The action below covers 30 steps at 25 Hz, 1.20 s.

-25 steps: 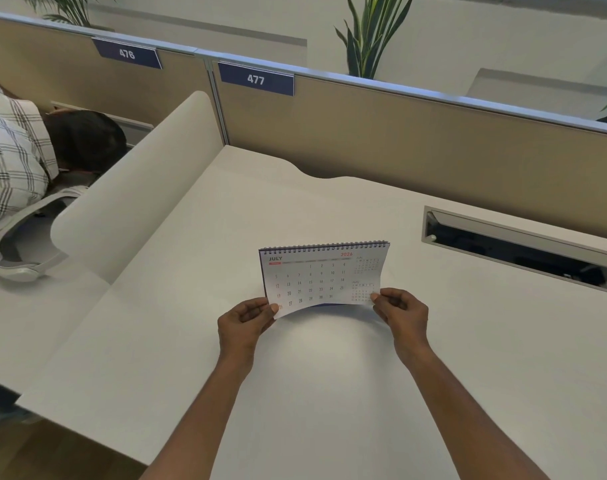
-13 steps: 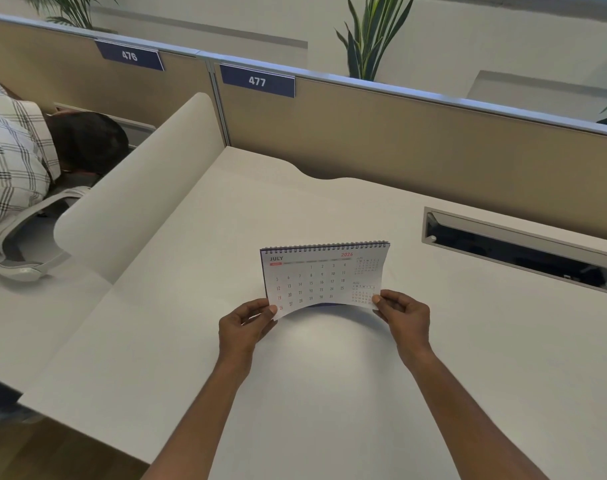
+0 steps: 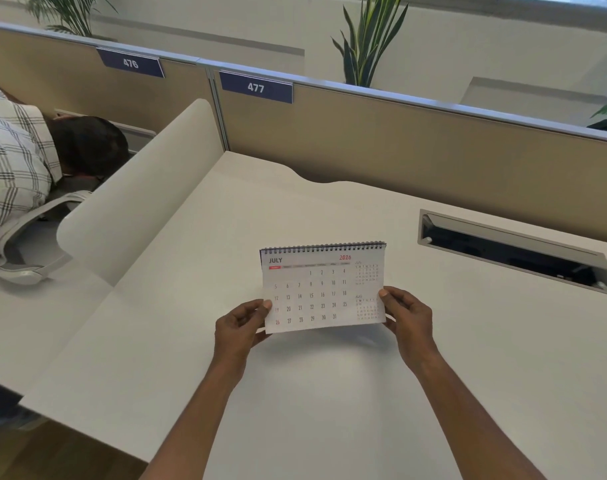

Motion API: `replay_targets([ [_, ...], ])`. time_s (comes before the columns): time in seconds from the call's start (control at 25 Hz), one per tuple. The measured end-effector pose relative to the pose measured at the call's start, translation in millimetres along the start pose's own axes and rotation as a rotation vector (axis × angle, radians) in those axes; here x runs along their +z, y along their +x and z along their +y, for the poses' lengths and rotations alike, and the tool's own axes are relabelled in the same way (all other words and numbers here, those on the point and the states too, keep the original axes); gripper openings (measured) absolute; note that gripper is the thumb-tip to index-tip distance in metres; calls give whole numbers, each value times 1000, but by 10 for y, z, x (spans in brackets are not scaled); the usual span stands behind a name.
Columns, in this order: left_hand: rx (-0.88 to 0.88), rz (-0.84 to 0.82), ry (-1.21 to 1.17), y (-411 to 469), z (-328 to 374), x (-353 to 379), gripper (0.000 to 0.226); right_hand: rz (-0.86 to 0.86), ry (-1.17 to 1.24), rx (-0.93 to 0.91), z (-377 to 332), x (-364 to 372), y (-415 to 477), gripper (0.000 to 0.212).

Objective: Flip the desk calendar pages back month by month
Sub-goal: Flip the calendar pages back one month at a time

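Pinching the desk calendar's (image 3: 323,287) JULY page at its lower corners, left hand (image 3: 241,327) and right hand (image 3: 407,318) lift it, mid-table (image 3: 329,410), spiral edge away.

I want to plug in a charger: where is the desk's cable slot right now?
In the head view the cable slot is set into the desk at the right, behind the right hand and below the tan partition.

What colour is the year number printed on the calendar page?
Red, on the calendar page, top right; seen in the head view.
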<state>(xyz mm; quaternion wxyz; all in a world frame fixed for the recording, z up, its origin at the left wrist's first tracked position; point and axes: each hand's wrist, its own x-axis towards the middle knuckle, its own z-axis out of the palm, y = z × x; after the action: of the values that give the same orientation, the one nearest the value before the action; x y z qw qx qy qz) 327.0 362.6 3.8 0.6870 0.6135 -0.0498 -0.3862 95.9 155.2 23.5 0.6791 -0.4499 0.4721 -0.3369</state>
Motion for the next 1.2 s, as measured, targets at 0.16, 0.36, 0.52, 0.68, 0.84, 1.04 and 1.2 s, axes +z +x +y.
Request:
replay_targets([
  [0.16,26,-56,-45,-54,140,26,16,-12,35,28,-132,-5,-66,18],
  [0.36,51,-56,-152,-78,333,-4,21,-29,99,39,-339,-30,-123,16],
  [0.52,105,-100,-189,-103,470,21,28,-47,139,42,-500,-35,-160,18],
  [0.68,159,-157,-177,-81,643,83,34,-76,196,20,-658,-7,-168,27],
  [0.84,238,-189,-112,-14,790,175,29,-105,222,-6,-787,42,-134,19],
  [1.04,285,-163,-85,100,948,304,29,-150,217,-23,-976,157,-19,13],
  [1.2,312,-108,-28,227,993,366,23,-158,145,-71,-1086,275,81,11],
])
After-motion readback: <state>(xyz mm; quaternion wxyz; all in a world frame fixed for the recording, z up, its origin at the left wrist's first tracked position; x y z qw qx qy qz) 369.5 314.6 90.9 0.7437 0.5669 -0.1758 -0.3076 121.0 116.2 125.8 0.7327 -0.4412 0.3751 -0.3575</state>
